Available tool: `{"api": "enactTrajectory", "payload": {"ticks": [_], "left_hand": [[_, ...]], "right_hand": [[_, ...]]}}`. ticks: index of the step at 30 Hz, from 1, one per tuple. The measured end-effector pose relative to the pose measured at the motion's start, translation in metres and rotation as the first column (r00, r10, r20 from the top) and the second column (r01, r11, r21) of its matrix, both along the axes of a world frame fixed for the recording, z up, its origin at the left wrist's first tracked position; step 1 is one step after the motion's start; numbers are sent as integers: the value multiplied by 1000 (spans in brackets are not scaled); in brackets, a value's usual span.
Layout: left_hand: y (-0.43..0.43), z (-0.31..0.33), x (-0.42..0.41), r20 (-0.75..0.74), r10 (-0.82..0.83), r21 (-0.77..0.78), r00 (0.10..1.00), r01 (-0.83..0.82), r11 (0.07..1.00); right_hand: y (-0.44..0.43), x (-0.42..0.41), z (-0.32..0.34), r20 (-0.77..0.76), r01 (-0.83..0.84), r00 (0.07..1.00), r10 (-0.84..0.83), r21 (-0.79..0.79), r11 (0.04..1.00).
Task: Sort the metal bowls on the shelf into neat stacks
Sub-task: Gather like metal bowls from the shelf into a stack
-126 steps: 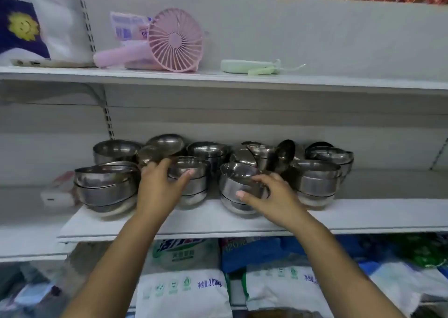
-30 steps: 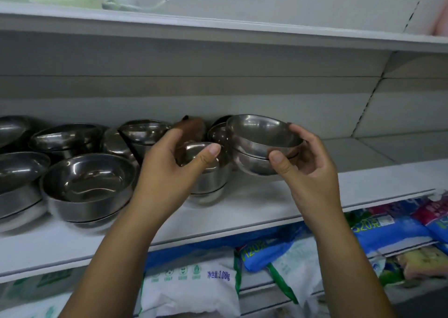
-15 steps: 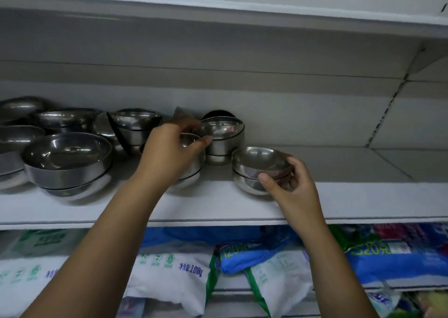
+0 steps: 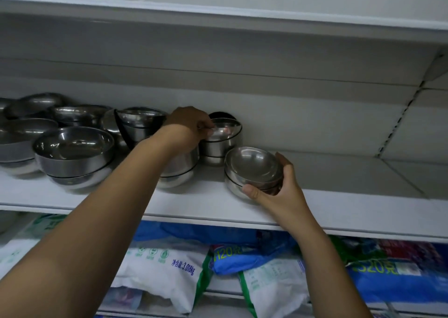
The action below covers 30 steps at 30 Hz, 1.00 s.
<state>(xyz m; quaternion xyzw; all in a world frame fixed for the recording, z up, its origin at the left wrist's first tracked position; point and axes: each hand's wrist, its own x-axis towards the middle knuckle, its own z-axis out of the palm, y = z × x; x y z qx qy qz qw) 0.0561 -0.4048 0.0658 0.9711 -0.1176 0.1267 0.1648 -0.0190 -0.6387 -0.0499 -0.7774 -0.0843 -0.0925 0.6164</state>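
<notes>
Several metal bowls stand on the white shelf [image 4: 198, 203]. My right hand [image 4: 278, 191] is shut on a small stack of two bowls [image 4: 252, 167] resting on the shelf, apart to the right of the others. My left hand [image 4: 191, 123] reaches to the back and pinches the rim of the top bowl of a rear stack [image 4: 220, 138]. My left forearm hides part of another stack [image 4: 179, 169] in front. A large stack [image 4: 72, 155] sits at the left front, with more bowls [image 4: 77, 114] behind it.
The shelf's right half [image 4: 351, 172] holds nothing. An upper shelf [image 4: 218, 19] overhangs close above. Below, bags of detergent [image 4: 164, 269] and blue packets [image 4: 388, 269] fill the lower shelf.
My right hand has set the two-bowl stack down on the shelf to the right. My left hand moved from the front stack back to the rear stack's top bowl.
</notes>
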Motion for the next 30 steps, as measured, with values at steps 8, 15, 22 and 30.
{"api": "enactTrajectory", "payload": {"ticks": [8, 15, 22, 30], "left_hand": [[-9, -7, -8, 139, 20, -350, 990, 30, 936], [-23, -2, -56, 252, -163, -453, 954, 265, 851], [-37, -32, -70, 202, -212, -409, 956, 279, 869], [-32, -58, -64, 348, -307, -306, 886, 417, 855]], "right_hand": [[-3, 1, -2, -12, -1, 1000, 2, 21, 1000], [-4, 2, -4, -4, -10, 1000, 10, 39, 999], [-4, -1, -3, 28, -33, 999, 30, 87, 996], [-4, -3, -4, 79, -15, 997, 11, 44, 999]]}}
